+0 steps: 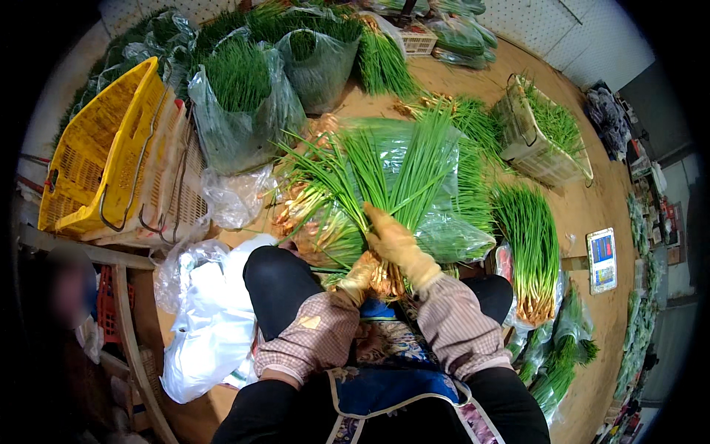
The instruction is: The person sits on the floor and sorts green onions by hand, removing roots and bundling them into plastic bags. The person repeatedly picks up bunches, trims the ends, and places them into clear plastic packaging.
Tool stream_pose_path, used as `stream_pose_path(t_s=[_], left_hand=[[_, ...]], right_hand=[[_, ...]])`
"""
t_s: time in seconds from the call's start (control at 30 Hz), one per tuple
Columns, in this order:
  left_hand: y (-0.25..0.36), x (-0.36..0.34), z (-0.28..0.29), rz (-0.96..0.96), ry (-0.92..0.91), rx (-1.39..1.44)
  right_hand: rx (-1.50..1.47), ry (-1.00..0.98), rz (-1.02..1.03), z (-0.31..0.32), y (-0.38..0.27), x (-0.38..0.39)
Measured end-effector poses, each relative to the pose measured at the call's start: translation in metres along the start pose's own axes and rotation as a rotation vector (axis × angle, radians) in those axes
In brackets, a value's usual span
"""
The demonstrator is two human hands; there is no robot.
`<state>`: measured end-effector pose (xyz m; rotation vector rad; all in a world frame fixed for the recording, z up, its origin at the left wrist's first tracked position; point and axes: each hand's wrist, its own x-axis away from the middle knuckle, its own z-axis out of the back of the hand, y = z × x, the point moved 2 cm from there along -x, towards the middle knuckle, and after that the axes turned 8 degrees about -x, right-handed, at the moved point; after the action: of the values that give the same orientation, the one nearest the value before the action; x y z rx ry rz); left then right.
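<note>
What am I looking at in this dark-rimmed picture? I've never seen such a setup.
There is no machine here, just a person at work. The one picture comes from a fisheye camera on the person's head, looking down, so straight edges bend toward the rim. The gloved right hand grips a bundle of green stalks; the gloved left hand is at its root end. On the brown surface lie another bundle, to the right, and white plastic, to the left; a yellow crate is farther left.

Bunch of spring onions (pixel 399 196): long green leaves, brownish root ends. Gripped low; tops fanned forward, roots at near end
</note>
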<state>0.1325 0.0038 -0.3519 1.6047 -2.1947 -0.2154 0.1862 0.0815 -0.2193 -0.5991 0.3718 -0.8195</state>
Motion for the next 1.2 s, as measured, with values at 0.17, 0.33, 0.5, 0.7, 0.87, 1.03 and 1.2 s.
stream_pose_path(t_s=[0.17,0.33,0.5,0.7,0.87,1.03,1.2], left_hand=[[0.010,0.007,-0.009,-0.017,0.186,-0.431],[0.012,0.000,0.007,-0.299,0.119,-0.117],[0.027,0.010,0.010,-0.207,0.413,-0.539],[0.039,0.007,0.016,-0.183,0.548,-0.500],[0.034,0.002,0.022,-0.146,0.602,-0.737],[0.027,-0.010,0.047,0.067,0.506,-0.760],[-0.006,-0.015,0.063,0.178,0.526,-0.865]], right_hand=[[0.230,-0.187,-0.180,-0.011,0.005,-0.017],[0.156,-0.158,-0.052,-0.011,-0.002,0.005],[0.094,-0.065,0.051,-0.015,-0.004,0.026],[-0.057,-0.013,0.042,0.030,-0.031,0.063],[0.111,-0.440,-0.348,0.082,0.025,0.127],[-0.285,-0.571,-0.997,0.029,0.095,0.130],[-1.236,0.187,-1.054,-0.078,0.149,0.138]])
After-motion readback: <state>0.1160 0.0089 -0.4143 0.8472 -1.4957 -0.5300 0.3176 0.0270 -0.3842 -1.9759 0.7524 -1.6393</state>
